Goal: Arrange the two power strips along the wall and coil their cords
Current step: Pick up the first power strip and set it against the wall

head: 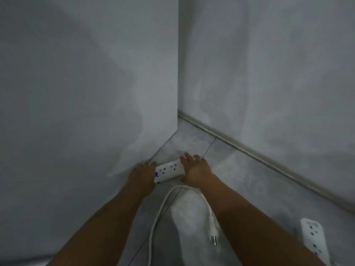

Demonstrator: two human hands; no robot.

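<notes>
Hands grip wall-side power strip; second strip lies well apart.

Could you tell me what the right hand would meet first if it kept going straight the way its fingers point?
Probably bare floor, then the corner where the two walls meet; the right hand points up-frame over the power strip, though depth is unclear.

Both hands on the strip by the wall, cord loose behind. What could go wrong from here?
1. The cord loops loose on the floor between the forearms; sliding the power strip may drag or tangle it.
2. The plug lies with prongs exposed, likely to get knelt on.
3. The second strip sits at the frame edge, easily bumped.
</notes>
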